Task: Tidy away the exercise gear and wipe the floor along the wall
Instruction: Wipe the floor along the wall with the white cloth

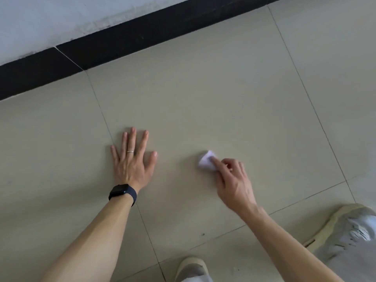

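My left hand (133, 161) lies flat on the beige tiled floor (203, 102), fingers spread and straight, a ring on one finger and a dark watch on the wrist. To its right, my right hand (234, 180) holds a small crumpled white wipe (205, 162) down on the floor, the forefinger stretched over it and the other fingers curled behind it. Part of the wipe is hidden under the fingers. No exercise gear is in view.
A black skirting board (142, 39) runs slantwise across the top, with the white wall (50, 19) above it. My two pale shoes show at the bottom edge (192, 268) and the bottom right (345, 226). A small dark speck (202, 234) lies on a tile between my arms.
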Action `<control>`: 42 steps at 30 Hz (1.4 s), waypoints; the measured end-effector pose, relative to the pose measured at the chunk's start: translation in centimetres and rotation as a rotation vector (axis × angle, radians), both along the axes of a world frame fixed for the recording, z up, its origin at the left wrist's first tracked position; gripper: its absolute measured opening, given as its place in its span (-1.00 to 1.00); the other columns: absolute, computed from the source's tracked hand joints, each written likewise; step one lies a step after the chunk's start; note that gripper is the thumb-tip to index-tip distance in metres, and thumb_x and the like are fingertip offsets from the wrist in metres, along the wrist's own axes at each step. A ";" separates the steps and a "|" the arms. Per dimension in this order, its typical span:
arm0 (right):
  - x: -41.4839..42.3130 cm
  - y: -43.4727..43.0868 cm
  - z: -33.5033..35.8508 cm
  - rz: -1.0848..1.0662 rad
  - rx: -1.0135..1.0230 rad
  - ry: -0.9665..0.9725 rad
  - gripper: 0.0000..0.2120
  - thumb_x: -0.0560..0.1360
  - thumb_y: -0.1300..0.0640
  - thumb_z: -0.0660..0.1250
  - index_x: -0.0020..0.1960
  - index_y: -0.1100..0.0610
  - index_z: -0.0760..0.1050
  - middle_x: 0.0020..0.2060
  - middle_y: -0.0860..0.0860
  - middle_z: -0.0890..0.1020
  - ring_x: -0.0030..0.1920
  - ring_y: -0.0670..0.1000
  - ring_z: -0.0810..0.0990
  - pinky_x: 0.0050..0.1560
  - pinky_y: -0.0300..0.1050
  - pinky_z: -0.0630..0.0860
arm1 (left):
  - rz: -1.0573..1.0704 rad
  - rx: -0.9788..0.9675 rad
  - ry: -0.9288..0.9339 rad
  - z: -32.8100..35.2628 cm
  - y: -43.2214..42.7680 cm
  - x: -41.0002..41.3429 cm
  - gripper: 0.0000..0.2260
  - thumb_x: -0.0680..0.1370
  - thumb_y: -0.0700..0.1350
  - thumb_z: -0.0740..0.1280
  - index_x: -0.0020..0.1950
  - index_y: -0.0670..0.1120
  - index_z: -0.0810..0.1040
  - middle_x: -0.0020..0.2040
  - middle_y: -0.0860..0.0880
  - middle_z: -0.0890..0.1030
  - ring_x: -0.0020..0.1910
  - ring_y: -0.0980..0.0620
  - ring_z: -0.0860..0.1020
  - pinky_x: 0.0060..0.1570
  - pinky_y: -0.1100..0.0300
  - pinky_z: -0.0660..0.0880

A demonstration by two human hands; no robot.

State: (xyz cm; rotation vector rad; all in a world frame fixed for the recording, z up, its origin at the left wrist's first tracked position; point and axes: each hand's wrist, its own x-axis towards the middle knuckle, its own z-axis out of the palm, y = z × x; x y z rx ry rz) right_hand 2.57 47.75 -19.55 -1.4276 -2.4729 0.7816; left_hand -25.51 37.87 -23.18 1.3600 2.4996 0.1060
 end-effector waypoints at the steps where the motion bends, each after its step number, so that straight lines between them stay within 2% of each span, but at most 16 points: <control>1: 0.1 3.1 0.0 -0.188 0.003 -0.036 -0.59 0.56 0.19 0.26 0.40 0.02 0.48 0.07 0.10 0.50 0.05 0.19 0.46 0.01 0.04 0.51 | 0.006 0.006 0.008 -0.1 0.0 0.0 -0.41 0.58 0.24 0.02 0.61 0.14 0.08 0.63 0.01 0.01 0.60 -0.07 0.02 0.50 -0.27 -0.04; 3: -0.3 7.4 -0.5 -0.493 -0.042 -0.090 -0.55 0.61 0.16 0.19 0.49 -0.01 0.34 0.13 0.12 0.44 0.16 0.18 0.39 0.16 -0.02 0.35 | 0.004 0.011 0.022 -0.2 -0.1 0.0 -0.41 0.58 0.24 0.04 0.61 0.16 0.08 0.64 0.02 0.01 0.60 -0.06 0.03 0.51 -0.24 -0.06; 5: -2.2 7.3 -0.8 -0.561 -0.035 -0.140 -0.49 0.61 0.17 0.16 0.54 -0.03 0.25 0.13 0.12 0.41 0.16 0.18 0.36 0.12 -0.03 0.33 | 0.008 0.016 0.032 -0.3 -0.1 -0.1 -0.41 0.58 0.24 0.05 0.61 0.17 0.08 0.64 0.04 0.00 0.60 -0.04 0.02 0.52 -0.22 -0.07; 7: -4.5 3.5 -0.4 -0.339 0.029 -0.092 -0.48 0.57 0.23 0.23 0.52 0.02 0.31 0.07 0.12 0.44 0.05 0.18 0.40 0.02 0.01 0.42 | 0.011 0.021 0.039 -0.4 -0.1 -0.1 -0.41 0.57 0.24 0.05 0.60 0.18 0.09 0.64 0.06 -0.01 0.60 -0.03 0.02 0.52 -0.21 -0.07; 11: -6.0 -4.6 0.6 0.510 -0.036 -0.083 -0.40 0.45 0.19 0.31 0.48 -0.01 0.35 0.04 0.04 0.46 -0.06 0.12 0.45 -0.17 0.00 0.52 | 0.008 0.026 0.047 0.0 0.0 -0.1 -0.41 0.57 0.24 0.07 0.60 0.18 0.11 0.63 0.06 0.00 0.60 -0.02 0.04 0.52 -0.20 -0.07; 13: -5.4 -2.6 0.4 0.614 -0.025 -0.067 -0.38 0.42 0.18 0.33 0.47 -0.04 0.37 0.05 0.02 0.49 -0.05 0.12 0.47 -0.16 -0.03 0.49 | 0.010 0.030 0.049 0.0 -0.2 -0.1 -0.41 0.56 0.25 0.06 0.60 0.18 0.11 0.63 0.06 0.01 0.60 -0.02 0.04 0.52 -0.20 -0.06; 18: -1.0 11.7 -0.2 0.073 0.186 -0.242 -0.37 0.39 0.24 0.17 0.47 0.05 0.40 0.12 0.16 0.54 0.01 0.27 0.48 -0.04 0.09 0.49 | 0.016 0.000 0.033 0.1 0.0 -0.1 -0.41 0.56 0.26 0.03 0.60 0.20 0.07 0.64 0.09 -0.04 0.61 0.00 0.00 0.53 -0.19 -0.07; 21: 4.7 17.5 0.8 -0.307 0.066 -0.363 -0.39 0.49 0.29 0.18 0.50 -0.07 0.35 0.27 0.07 0.42 0.21 0.20 0.34 0.21 0.08 0.35 | 0.024 0.000 0.038 0.1 0.0 -0.1 -0.40 0.56 0.27 0.01 0.60 0.19 0.09 0.64 0.08 -0.04 0.60 -0.02 0.01 0.53 -0.18 -0.08; 23: 8.1 16.9 1.0 -0.424 0.018 -0.339 -0.46 0.56 0.26 0.16 0.48 -0.11 0.37 0.27 0.06 0.40 0.20 0.18 0.31 0.26 0.06 0.34 | 0.028 0.014 0.038 0.2 0.0 0.1 -0.40 0.56 0.27 0.01 0.60 0.17 0.11 0.64 0.06 -0.01 0.60 -0.04 0.04 0.52 -0.19 -0.08; 27: 8.7 6.8 -0.4 -0.498 0.044 -0.248 -0.48 0.52 0.29 0.17 0.43 -0.04 0.46 0.15 0.10 0.45 0.06 0.15 0.34 0.14 0.14 0.44 | 0.042 0.032 0.019 0.3 0.1 0.3 -0.40 0.56 0.26 0.04 0.60 0.16 0.13 0.64 0.05 0.01 0.60 -0.06 0.05 0.52 -0.20 -0.09; 30: 5.3 -2.3 0.2 -0.195 0.017 -0.100 -0.51 0.51 0.29 0.25 0.40 0.02 0.50 0.09 0.05 0.48 0.00 0.11 0.42 0.04 -0.05 0.45 | 0.036 0.035 0.011 0.3 0.2 0.2 -0.39 0.55 0.26 0.04 0.60 0.15 0.13 0.64 0.04 0.01 0.60 -0.07 0.03 0.51 -0.19 -0.12; 32: 2.9 -6.0 1.0 0.078 -0.072 -0.027 -0.54 0.53 0.25 0.30 0.40 -0.01 0.49 0.10 0.01 0.49 0.01 0.10 0.48 0.00 -0.07 0.52 | 0.040 0.035 0.002 0.3 0.1 0.2 -0.39 0.55 0.26 0.03 0.60 0.14 0.13 0.64 0.03 0.01 0.60 -0.07 0.03 0.51 -0.18 -0.13; 35: 2.2 -4.3 1.3 0.198 -0.187 0.045 -0.59 0.56 0.15 0.27 0.38 -0.09 0.48 0.08 -0.04 0.52 0.03 0.07 0.52 -0.07 -0.07 0.58 | 0.044 0.033 0.006 0.3 0.1 0.3 -0.38 0.55 0.26 0.03 0.60 0.14 0.14 0.64 0.03 0.02 0.60 -0.07 0.03 0.50 -0.20 -0.10; 37: 3.3 -0.3 0.9 0.086 -0.124 0.049 -0.60 0.56 0.17 0.26 0.36 -0.08 0.52 0.04 -0.03 0.54 0.01 0.08 0.53 -0.07 -0.10 0.55 | 0.042 0.033 0.006 0.3 0.1 0.2 -0.39 0.55 0.26 0.03 0.60 0.14 0.13 0.64 0.03 0.01 0.60 -0.07 0.02 0.50 -0.22 -0.09; 39: 5.1 5.3 0.4 -0.205 -0.010 0.016 -0.57 0.53 0.24 0.28 0.35 -0.05 0.55 -0.02 -0.01 0.51 -0.01 0.15 0.54 0.02 -0.15 0.46 | 0.040 0.028 0.008 0.2 0.1 0.2 -0.39 0.55 0.26 0.03 0.60 0.15 0.12 0.64 0.04 -0.01 0.60 -0.06 0.02 0.51 -0.22 -0.07; 42: 6.1 10.5 -0.1 -0.641 -0.021 -0.081 -0.58 0.60 0.18 0.20 0.42 -0.08 0.46 0.08 0.04 0.44 0.17 0.17 0.43 0.24 -0.13 0.29 | 0.042 0.028 0.010 0.1 0.0 0.2 -0.39 0.55 0.25 0.03 0.60 0.16 0.13 0.64 0.05 0.00 0.60 -0.05 0.03 0.51 -0.22 -0.07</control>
